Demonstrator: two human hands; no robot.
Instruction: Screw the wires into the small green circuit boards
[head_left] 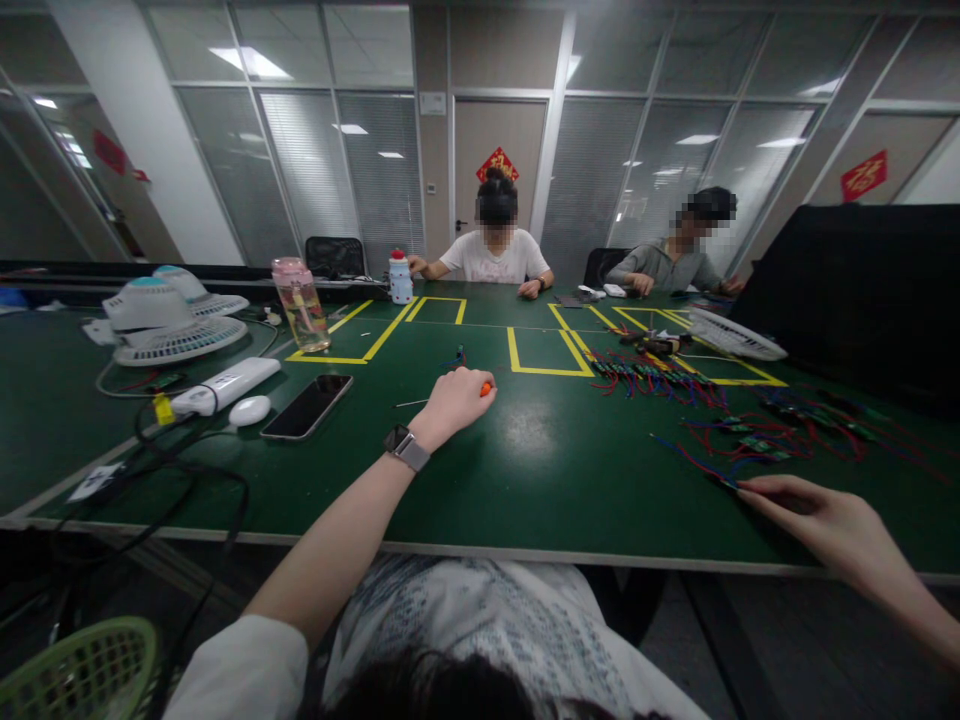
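Observation:
My left hand (459, 396), with a watch on its wrist, is closed over the middle of the table. Out of it shows the orange handle end of a screwdriver (487, 388), and a thin metal shaft lies on its left side. Just beyond the knuckles sits a small part with blue and dark bits (460, 355), too small to make out. At the right, the thumb and fingers of my right hand (817, 515) pinch a small wired circuit board (727, 482), whose red and blue wires trail to the left. The fingertips hide part of it.
Wired boards lie in a row (652, 378) and a loose pile (780, 430) at right, before a black screen (862, 300). A phone (309, 408), power strip (229, 385), pink-lidded bottle (301, 305) and fans (180, 335) stand left. Two people sit opposite.

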